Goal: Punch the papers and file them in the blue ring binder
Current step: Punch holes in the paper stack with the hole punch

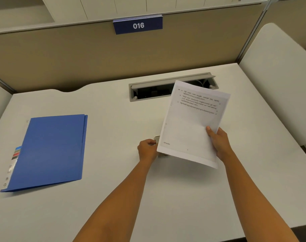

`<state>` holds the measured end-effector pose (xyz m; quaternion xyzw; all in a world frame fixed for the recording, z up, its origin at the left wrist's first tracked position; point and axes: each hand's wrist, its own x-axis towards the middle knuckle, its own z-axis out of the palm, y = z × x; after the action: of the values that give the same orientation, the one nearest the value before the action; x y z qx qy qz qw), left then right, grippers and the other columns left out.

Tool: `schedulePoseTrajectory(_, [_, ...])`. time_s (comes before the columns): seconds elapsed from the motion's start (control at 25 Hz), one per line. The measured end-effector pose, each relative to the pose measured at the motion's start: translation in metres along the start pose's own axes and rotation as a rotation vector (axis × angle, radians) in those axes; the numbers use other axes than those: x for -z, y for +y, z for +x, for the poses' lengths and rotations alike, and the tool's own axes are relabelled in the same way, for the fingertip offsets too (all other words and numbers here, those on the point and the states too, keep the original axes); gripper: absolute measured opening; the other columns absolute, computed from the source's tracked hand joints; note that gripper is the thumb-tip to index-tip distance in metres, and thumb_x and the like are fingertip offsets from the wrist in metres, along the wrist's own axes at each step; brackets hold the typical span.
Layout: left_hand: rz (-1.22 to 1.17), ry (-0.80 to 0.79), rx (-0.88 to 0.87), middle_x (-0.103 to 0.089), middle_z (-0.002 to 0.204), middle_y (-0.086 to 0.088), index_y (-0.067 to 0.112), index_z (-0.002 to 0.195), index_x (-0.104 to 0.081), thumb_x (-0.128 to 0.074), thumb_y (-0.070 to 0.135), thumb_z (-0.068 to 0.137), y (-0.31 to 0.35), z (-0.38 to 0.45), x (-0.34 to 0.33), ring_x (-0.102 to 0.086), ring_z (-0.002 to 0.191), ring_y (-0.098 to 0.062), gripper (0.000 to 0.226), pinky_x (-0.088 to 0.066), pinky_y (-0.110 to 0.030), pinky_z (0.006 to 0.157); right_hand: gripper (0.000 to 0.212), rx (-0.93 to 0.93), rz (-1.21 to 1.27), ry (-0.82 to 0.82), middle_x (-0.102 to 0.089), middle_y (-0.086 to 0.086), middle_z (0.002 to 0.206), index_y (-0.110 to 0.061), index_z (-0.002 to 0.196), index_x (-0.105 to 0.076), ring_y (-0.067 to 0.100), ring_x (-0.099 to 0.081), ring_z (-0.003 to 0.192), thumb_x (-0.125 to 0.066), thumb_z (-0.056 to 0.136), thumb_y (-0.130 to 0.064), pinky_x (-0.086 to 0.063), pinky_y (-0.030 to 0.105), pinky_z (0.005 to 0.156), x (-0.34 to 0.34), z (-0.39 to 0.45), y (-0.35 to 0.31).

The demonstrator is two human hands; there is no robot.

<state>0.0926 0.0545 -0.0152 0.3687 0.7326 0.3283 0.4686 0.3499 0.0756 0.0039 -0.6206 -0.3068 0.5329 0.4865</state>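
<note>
Papers held over the hole punch, binder shut to the left

Papers (192, 124) are lifted off the white counter (114, 198), tilted, pinched at the lower right edge by the right hand (218, 144), thumb on top. Left hand (147, 150) has its fingers curled on a small metal hole punch (157, 138) that is mostly hidden under the sheets' lower left corner. Well to the left, the blue ring binder (52, 151) lies closed and flat. Farther back, an open cable tray (148, 92) sits in the counter, below a partition sign (138, 25) reading 016
</note>
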Motion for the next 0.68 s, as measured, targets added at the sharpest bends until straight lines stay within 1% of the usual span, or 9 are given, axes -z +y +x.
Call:
schedulePoseTrajectory(0.08, [0.064,-0.089,0.029,-0.060,0.069,-0.007,0.009,0.067,-0.061,-0.059,-0.003,0.071,0.009,0.000,-0.019,-0.049,0.065,-0.023,0.013,-0.040,-0.027,0.056,0.027,-0.003,0.045,-0.001,-0.070,0.004,0.111,-0.015,0.120,-0.061,0.021,-0.069,0.093,-0.059,0.095,-0.023,-0.056,0.037,0.079,0.004,0.002,-0.001])
schedulePoseTrajectory(0.12, [0.090,-0.123,0.042,-0.059,0.071,-0.009,0.011,0.067,-0.057,-0.058,-0.001,0.071,0.015,-0.001,-0.026,-0.050,0.065,-0.026,0.012,-0.042,-0.029,0.056,0.026,-0.004,0.068,-0.001,-0.070,0.003,0.111,-0.015,0.120,-0.061,0.020,-0.069,0.092,-0.058,0.095,-0.022,-0.057,0.036,0.077,0.005,0.003,-0.003])
schedulePoseTrajectory(0.2, [0.071,-0.209,0.053,-0.070,0.080,-0.012,0.013,0.072,-0.061,-0.057,0.012,0.067,0.021,0.000,-0.043,-0.066,0.073,-0.033,0.007,-0.059,-0.037,0.067,0.027,-0.008,0.112,0.004,-0.070,0.001,0.111,-0.015,0.121,-0.060,0.018,-0.070,0.091,-0.058,0.095,-0.021,-0.058,0.034,0.075,0.007,0.006,-0.005])
schedulePoseTrajectory(0.28, [0.038,-0.296,0.055,-0.075,0.087,-0.006,0.018,0.087,-0.069,-0.056,0.021,0.066,0.020,0.006,-0.063,-0.073,0.082,-0.029,0.025,-0.061,-0.047,0.073,0.027,-0.019,0.148,0.017,-0.070,0.000,0.114,-0.017,0.121,-0.060,0.019,-0.069,0.096,-0.058,0.095,-0.022,-0.057,0.036,0.077,0.009,0.009,-0.008])
schedulePoseTrajectory(0.4, [0.083,-0.414,0.012,-0.075,0.082,-0.002,0.021,0.090,-0.070,-0.054,0.023,0.064,0.030,0.004,-0.086,-0.074,0.077,-0.023,0.030,-0.062,-0.045,0.072,0.024,-0.028,0.199,0.023,-0.070,-0.002,0.115,-0.022,0.119,-0.061,0.018,-0.068,0.100,-0.058,0.095,-0.023,-0.056,0.034,0.077,0.014,0.016,-0.012])
schedulePoseTrajectory(0.48, [0.104,-0.476,-0.012,-0.075,0.075,0.001,0.022,0.082,-0.070,-0.052,0.025,0.065,0.042,-0.005,-0.095,-0.073,0.075,-0.021,0.026,-0.061,-0.043,0.080,0.025,-0.029,0.231,0.019,-0.069,-0.002,0.116,-0.022,0.120,-0.061,0.017,-0.068,0.101,-0.057,0.095,-0.023,-0.057,0.033,0.078,0.016,0.019,-0.015])
schedulePoseTrajectory(0.56, [0.051,-0.535,-0.022,-0.071,0.072,0.006,0.028,0.073,-0.069,-0.055,0.023,0.068,0.053,-0.015,-0.103,-0.067,0.074,-0.020,0.016,-0.058,-0.041,0.082,0.028,-0.035,0.255,0.030,-0.068,0.000,0.120,-0.021,0.123,-0.059,0.019,-0.067,0.105,-0.057,0.095,-0.023,-0.056,0.038,0.084,0.018,0.021,-0.018])
schedulePoseTrajectory(0.6, [0.016,-0.558,-0.027,-0.069,0.075,0.006,0.032,0.074,-0.067,-0.056,0.023,0.072,0.057,-0.018,-0.106,-0.063,0.076,-0.019,0.014,-0.058,-0.040,0.081,0.030,-0.039,0.267,0.036,-0.067,0.001,0.122,-0.020,0.125,-0.059,0.021,-0.065,0.107,-0.057,0.095,-0.023,-0.054,0.041,0.088,0.019,0.022,-0.019])
schedulePoseTrajectory(0.68, [-0.033,-0.617,-0.034,-0.068,0.090,0.006,0.035,0.089,-0.064,-0.058,0.025,0.081,0.057,-0.021,-0.111,-0.061,0.083,-0.015,0.013,-0.057,-0.037,0.080,0.034,-0.052,0.293,0.025,-0.066,0.002,0.124,-0.020,0.128,-0.057,0.024,-0.063,0.112,-0.057,0.095,-0.025,-0.052,0.045,0.092,0.019,0.025,-0.017])
